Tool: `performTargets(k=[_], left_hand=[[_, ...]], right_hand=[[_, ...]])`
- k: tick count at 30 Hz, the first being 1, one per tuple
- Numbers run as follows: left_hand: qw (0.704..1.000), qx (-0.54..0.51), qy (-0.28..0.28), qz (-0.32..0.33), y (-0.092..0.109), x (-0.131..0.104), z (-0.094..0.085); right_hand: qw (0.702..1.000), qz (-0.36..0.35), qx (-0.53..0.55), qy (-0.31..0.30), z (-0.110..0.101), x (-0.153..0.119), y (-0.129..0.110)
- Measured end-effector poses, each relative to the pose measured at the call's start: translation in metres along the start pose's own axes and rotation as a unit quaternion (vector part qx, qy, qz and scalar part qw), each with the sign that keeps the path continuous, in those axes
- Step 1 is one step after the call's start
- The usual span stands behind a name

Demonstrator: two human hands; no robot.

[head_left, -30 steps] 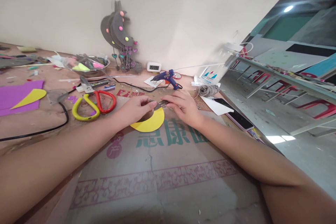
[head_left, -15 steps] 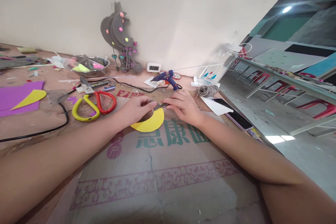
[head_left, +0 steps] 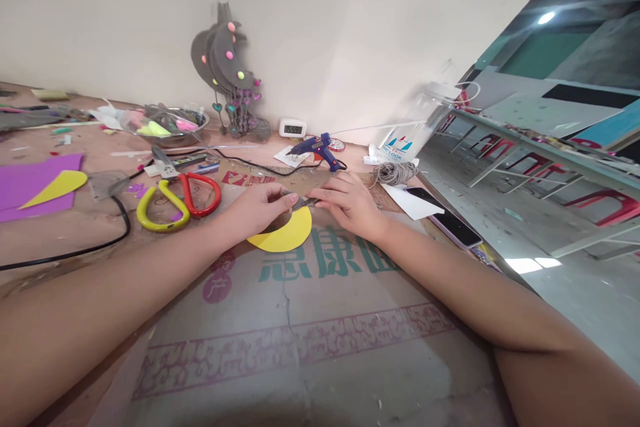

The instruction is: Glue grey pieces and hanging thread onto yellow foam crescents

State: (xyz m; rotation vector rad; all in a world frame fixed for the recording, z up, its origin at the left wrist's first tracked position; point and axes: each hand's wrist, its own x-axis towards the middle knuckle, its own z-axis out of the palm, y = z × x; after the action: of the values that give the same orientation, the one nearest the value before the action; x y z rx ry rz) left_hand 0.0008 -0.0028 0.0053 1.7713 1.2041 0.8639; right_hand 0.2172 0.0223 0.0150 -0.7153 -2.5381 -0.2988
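Note:
My left hand (head_left: 263,205) is closed, thumb and fingers pinched at the upper part of a yellow crescent (head_left: 283,238) of paper or thin foam. The crescent lies on the cardboard sheet (head_left: 350,307), its left end partly under that hand. A narrow dark grey stretch (head_left: 302,203), which looks like grey yarn at the crescent's right tip, spans between my hands. My right hand (head_left: 350,203) pinches its far end with thumb and fingertips. Exactly how the yarn lies there is hidden by the fingers.
Red-and-yellow-handled scissors (head_left: 165,207) lie left, beside purple sheets (head_left: 55,177). Behind are a metal bowl (head_left: 173,137), a small clock (head_left: 293,127) and a blue glue gun (head_left: 320,147). A yarn ball (head_left: 395,173), phone (head_left: 445,217) and plastic jug (head_left: 407,137) stand right. Grey crescents (head_left: 227,57) hang behind.
Almost nothing differs. Both hands stay at the crescent in the same pinch, with only a very slight shift of the view.

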Motion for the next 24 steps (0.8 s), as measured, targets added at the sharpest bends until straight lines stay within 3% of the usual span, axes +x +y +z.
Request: performTargets(k=[11,24], left_hand=[[0.999,-0.035,0.002,-0.021,-0.0011,-0.0007,0.0012],[1.000,-0.024,-0.005,-0.012,-0.0006,-0.0003,0.0003]], right_hand=[[0.997,0.031,0.052,0.052,0.0038,-0.0013,0.0039],[0.999,0.020,0.032,0.022,0.0016,-0.0003,0.0029]])
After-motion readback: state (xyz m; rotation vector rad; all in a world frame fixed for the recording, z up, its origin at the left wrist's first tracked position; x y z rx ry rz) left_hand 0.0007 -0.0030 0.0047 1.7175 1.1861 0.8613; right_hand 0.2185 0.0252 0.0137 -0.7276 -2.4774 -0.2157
